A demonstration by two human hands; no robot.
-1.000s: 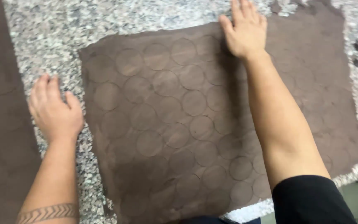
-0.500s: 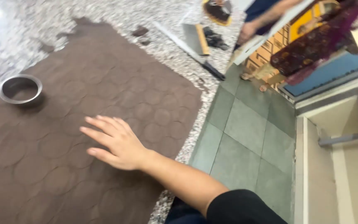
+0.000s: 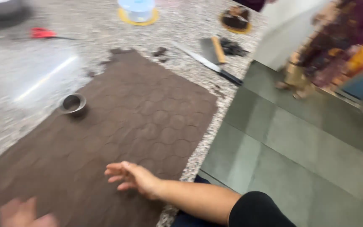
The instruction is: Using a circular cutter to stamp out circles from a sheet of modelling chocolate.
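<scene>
View swung left since half-second ago; ring cutter (image 3: 73,103) now mid-sheet on brown dough (image 3: 148,122). Your right hand (image 3: 136,178) flat, fingers spread; left hand (image 3: 22,214) blurred, probably open. Press evenly.

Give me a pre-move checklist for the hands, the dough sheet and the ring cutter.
1. Right hand free, fingers spread, above the brown dough sheet: ok; contact cannot tell.
2. Left hand at the lower edge, too blurred to read: cannot tell.
3. Round metal cutter standing on the sheet, apart from both hands: ok.
4. Circles pressed across the sheet: ok.
5. Long knife and scraper lying off the sheet on the speckled counter: ok.
</scene>
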